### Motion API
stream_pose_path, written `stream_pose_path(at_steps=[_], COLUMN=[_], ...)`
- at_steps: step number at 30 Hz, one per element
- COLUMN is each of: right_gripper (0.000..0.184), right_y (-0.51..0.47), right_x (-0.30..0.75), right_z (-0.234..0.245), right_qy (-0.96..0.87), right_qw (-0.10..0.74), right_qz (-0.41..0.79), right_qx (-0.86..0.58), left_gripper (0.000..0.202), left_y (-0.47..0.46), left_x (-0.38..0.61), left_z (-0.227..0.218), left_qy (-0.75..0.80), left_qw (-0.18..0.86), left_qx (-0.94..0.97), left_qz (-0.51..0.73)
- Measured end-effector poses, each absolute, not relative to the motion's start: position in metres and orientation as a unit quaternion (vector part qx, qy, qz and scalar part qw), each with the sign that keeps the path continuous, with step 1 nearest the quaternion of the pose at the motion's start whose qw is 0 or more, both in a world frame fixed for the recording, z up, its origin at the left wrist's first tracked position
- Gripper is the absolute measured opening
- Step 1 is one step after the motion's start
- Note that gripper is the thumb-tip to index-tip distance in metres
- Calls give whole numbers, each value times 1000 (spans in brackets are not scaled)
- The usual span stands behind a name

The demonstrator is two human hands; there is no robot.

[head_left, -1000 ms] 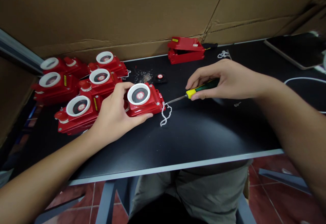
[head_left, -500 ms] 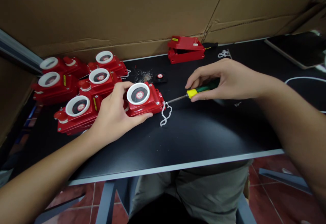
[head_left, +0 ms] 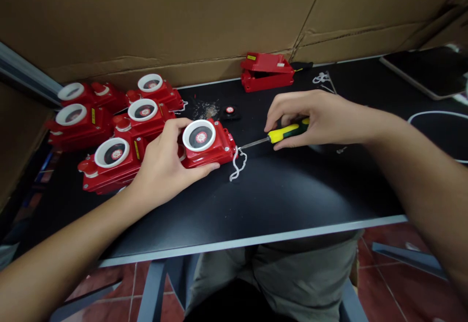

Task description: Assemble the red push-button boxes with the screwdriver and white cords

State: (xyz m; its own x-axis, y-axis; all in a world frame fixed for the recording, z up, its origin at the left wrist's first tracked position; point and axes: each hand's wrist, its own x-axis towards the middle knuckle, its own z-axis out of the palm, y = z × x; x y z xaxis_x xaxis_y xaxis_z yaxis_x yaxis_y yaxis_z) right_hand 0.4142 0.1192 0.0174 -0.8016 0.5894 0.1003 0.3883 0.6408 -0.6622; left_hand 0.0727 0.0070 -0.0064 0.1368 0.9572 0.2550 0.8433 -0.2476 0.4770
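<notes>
My left hand (head_left: 163,163) is wrapped round a red plastic unit (head_left: 206,144) with a white ring on top, pressing it onto the black table (head_left: 278,200). My right hand (head_left: 314,117) grips a screwdriver (head_left: 283,133) with a yellow and green handle. Its metal tip meets the right end of the red unit, where a white cord (head_left: 237,163) curls onto the table.
Several more red units (head_left: 109,122) are grouped at the left. An opened red casing (head_left: 266,71) lies at the back by the cardboard wall (head_left: 204,14). A small black disc (head_left: 229,111) and debris lie behind the unit. A tablet (head_left: 431,70) and white cable (head_left: 435,114) lie at right.
My right hand has turned on the screwdriver handle, its fingers shifting and showing more of the yellow and green grip. The left hand and the red unit have stayed put.
</notes>
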Motion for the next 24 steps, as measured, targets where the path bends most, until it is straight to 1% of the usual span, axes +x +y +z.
stream_pose_path(at_steps=[2, 6, 9, 14, 16, 19, 21, 24], right_gripper=[32, 38, 38, 38, 41, 45, 41, 33], right_y=[118, 115, 114, 114, 115, 117, 118, 118], right_x=[414, 415, 416, 415, 415, 414, 415, 415], right_z=[19, 20, 21, 20, 19, 18, 18, 19], right_qy=[-894, -872, -853, -846, -851, -871, -887, -894], right_qw=[160, 170, 172, 122, 116, 139, 148, 144], right_qz=[318, 347, 374, 403, 395, 360, 331, 318], right_qx=[-273, -302, -319, -326, -325, -305, -286, -282], left_gripper=[80, 79, 79, 78, 78, 79, 79, 80], left_y=[7, 7, 7, 8, 8, 8, 8, 8], left_x=[73, 72, 71, 71, 70, 71, 71, 72], left_z=[-7, -8, -9, -10, -9, -9, -9, -8], left_qy=[603, 596, 589, 586, 586, 587, 589, 593], left_qw=[111, 106, 105, 118, 117, 111, 110, 114], left_qx=[745, 750, 754, 756, 756, 756, 754, 752], left_qz=[262, 267, 270, 267, 267, 267, 267, 266])
